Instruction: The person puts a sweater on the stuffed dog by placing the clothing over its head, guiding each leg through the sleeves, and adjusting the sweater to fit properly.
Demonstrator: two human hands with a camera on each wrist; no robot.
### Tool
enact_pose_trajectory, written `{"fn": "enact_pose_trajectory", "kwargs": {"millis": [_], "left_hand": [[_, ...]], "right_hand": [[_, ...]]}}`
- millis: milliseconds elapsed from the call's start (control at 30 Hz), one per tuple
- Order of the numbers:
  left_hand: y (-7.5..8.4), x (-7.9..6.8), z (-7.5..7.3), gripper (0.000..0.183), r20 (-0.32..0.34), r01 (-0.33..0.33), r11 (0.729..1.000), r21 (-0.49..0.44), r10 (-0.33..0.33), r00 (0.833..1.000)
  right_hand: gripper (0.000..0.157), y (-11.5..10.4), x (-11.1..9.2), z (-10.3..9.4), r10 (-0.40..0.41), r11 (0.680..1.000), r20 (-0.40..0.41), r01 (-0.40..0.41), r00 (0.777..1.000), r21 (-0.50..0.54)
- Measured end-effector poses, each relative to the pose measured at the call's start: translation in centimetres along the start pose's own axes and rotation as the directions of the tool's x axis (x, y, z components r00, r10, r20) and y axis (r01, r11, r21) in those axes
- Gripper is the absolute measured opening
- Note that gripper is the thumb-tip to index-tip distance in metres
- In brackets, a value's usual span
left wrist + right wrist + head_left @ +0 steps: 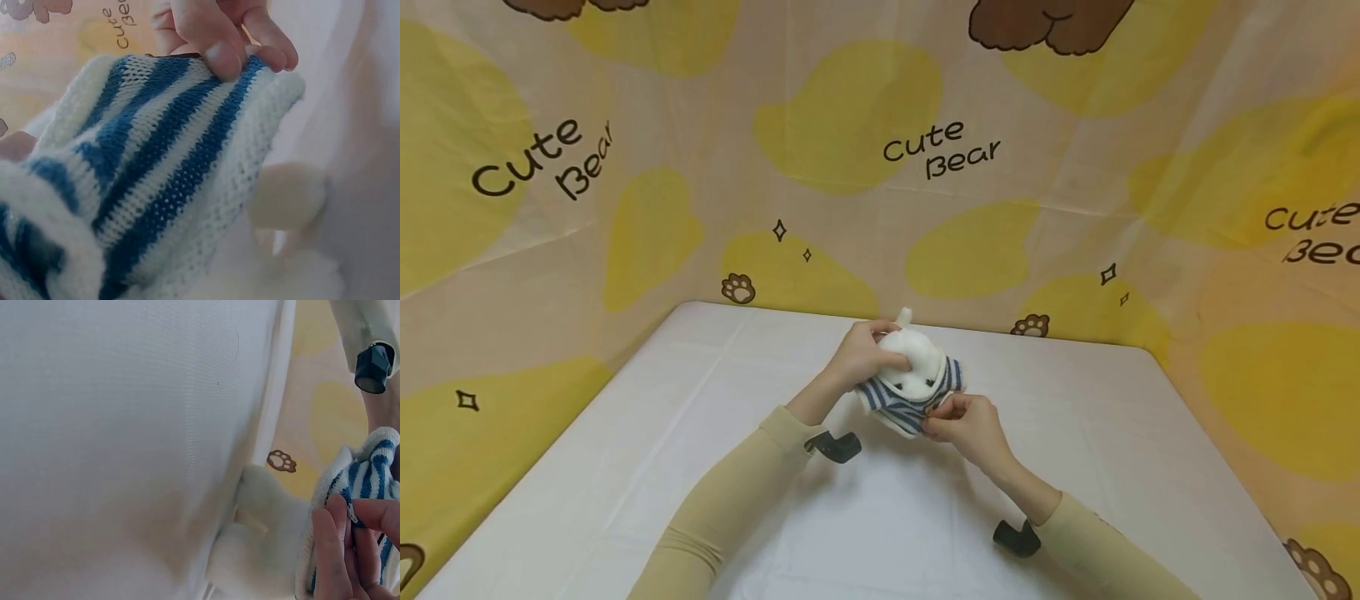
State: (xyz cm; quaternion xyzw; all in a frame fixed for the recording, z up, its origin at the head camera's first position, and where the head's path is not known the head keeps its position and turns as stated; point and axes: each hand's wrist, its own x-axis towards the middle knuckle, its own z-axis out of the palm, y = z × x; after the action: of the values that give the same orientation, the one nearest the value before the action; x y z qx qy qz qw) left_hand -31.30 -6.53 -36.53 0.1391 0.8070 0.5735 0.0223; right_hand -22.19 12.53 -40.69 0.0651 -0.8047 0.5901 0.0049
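A white plush toy [925, 348] with small black eyes wears a blue-and-white striped knit sweater [901, 410]. My left hand [859, 357] grips the toy around its head, thumb across the white plush. Lower down, my right hand [972, 427] pinches the sweater's front between thumb and fingers. The left wrist view shows the knit stripes [169, 169] close up, with the right fingertips [224, 61] at the white hem. Rounded white plush limbs [265, 500] hang below the sweater in the right wrist view.
A white-covered table [617, 467] spreads beneath both hands. Behind it hangs a yellow and cream cloth [820, 117] printed "Cute Bear". Dark wrist cameras [838, 447] stick out from the beige sleeves [722, 500].
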Motion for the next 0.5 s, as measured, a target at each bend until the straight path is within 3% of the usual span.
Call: {"fn": "enact_pose_trajectory", "kwargs": {"millis": [367,500], "left_hand": [[-0.17,-0.2,0.41,0.044,-0.012,0.024,0.994,-0.102,-0.025,1.0],[-0.14,-0.25,0.37,0.043,-0.011,0.047,0.988,-0.149,-0.05,0.999]], "right_hand": [[0.012,0.47,0.27,-0.14,0.034,0.999,0.043,-0.033,0.999,-0.029],[0.013,0.73,0.41,-0.09,0.025,0.994,0.037,-0.021,0.999,-0.111]]}}
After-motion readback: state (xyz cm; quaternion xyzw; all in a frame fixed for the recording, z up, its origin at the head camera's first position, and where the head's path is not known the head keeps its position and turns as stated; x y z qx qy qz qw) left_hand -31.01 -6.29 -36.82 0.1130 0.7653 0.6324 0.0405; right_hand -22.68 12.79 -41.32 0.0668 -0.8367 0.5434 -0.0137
